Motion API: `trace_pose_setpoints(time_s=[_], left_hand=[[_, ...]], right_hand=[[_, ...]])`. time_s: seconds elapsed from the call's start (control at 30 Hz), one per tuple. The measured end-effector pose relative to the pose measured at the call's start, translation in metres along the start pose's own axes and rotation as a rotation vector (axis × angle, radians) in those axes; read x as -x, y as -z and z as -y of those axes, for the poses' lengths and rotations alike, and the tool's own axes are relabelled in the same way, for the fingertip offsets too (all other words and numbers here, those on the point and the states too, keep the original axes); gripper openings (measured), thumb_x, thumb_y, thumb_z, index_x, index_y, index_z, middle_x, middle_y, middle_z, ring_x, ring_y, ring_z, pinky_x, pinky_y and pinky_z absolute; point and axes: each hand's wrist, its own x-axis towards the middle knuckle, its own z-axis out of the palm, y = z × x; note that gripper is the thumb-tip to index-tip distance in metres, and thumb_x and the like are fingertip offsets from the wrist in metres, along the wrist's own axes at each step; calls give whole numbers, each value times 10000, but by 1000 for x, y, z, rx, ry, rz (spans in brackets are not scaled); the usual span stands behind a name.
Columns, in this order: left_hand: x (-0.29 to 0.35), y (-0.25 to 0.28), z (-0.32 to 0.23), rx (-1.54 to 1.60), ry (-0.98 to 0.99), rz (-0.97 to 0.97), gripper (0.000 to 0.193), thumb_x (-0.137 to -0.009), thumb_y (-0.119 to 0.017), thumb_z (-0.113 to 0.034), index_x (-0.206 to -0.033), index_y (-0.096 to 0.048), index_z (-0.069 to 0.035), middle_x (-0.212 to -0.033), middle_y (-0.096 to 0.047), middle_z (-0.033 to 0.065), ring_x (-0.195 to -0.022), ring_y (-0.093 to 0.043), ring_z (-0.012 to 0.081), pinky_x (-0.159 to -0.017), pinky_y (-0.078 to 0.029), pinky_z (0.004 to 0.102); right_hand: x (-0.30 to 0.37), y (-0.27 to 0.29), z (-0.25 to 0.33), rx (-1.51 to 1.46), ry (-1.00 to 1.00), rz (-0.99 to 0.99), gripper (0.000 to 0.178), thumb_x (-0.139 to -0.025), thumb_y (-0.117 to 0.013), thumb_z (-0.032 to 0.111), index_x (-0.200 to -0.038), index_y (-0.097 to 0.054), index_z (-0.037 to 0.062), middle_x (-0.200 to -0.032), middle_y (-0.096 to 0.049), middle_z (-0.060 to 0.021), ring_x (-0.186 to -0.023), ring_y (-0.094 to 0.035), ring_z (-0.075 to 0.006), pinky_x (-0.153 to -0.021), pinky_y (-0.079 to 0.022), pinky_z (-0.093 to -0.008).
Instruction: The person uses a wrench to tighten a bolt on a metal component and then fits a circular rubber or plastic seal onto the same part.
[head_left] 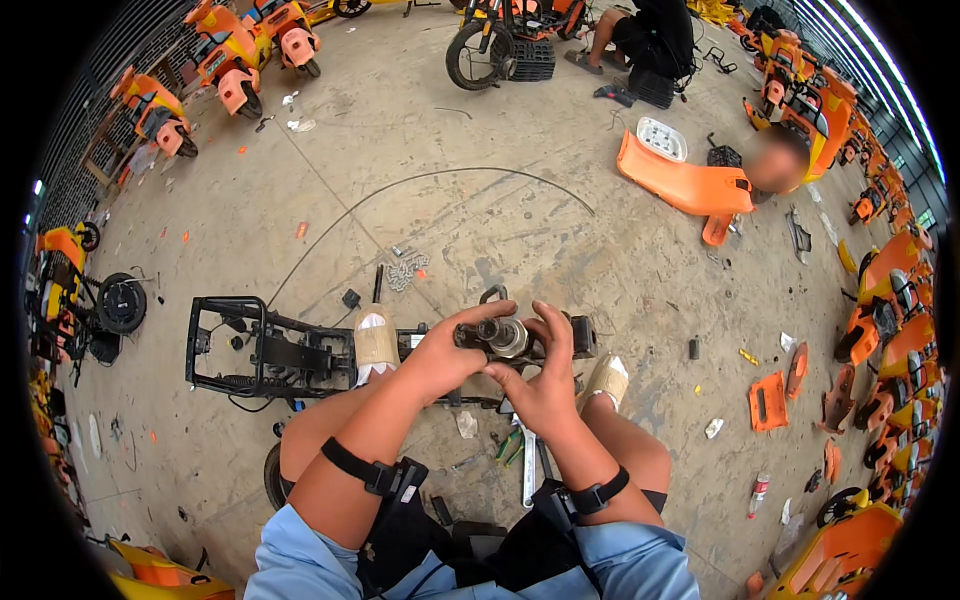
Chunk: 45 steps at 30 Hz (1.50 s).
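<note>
Between my knees stands the black steering head (484, 335) of a scooter frame, with a silver threaded stem and a round metal collar (511, 338) at its top. My left hand (448, 352) is closed around the left side of this head, fingers over its far edge. From the right, my right hand (543, 372) curls its fingers and thumb about the collar. Both thumbs come near each other on the near side. The bare black scooter frame (290, 350) stretches out to the left on the floor. My hands hide part of the steering head.
A wrench (528, 470) and green-handled pliers (511, 445) lie between my legs. Beyond are a chain (406, 271) and a long bent cable (440, 172). Orange body panels (680, 178) lie at the far right, near another person (655, 40). Parked scooters (228, 55) line both sides.
</note>
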Motion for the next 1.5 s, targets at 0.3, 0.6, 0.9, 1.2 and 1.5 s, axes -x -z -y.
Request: trace_pose_setpoints(time_s=[0.3,0.6,0.9,1.2,1.5], left_hand=[[-4,5,22,-203,-96,-126,650,-746,-504,144,-1369,-595,-14,-1385,-627,116,-1291,-588,207,-1098,-451,346],[0,-3,0,-54,-61,-62,603,-725,-503,174,-1292,-603,-9,-1320,-640,125,-1293,-583,234,-1116,-437,365],[-2,1,7,-192,-190,-57,560,-745,-531,178,-1268,-610,-9,-1274,-659,120,-1263,-598,215,-1085,-461,352],[2,-6,-3,-156,-127,-89,499,-746,-575,166,-1205,-621,-23,-1268,-669,98,-1222,-614,191,-1081,-465,346],[0,-7,11,-126,-217,-191,541,-741,-566,175,-1247,-616,-12,-1307,-660,120,-1268,-598,215,-1099,-452,349]], right_hand=[[3,1,-11,-345,-214,-46,767,-835,-845,54,-1491,-448,39,-1539,-412,-182,-1214,-631,-283,-989,-549,-389],[3,4,-10,-208,-148,-46,842,-847,-859,120,-1531,-376,28,-1537,-406,-209,-1212,-630,-308,-1023,-533,-416],[2,3,-4,-51,1,-59,789,-851,-822,37,-1509,-387,29,-1501,-419,-214,-1194,-627,-331,-1006,-536,-423],[3,-1,7,-13,16,-84,679,-884,-774,14,-1469,-429,7,-1427,-486,-222,-1222,-616,-346,-1034,-518,-426],[4,0,4,-59,26,-83,738,-861,-812,45,-1479,-409,15,-1440,-466,-214,-1214,-618,-347,-1037,-525,-422]])
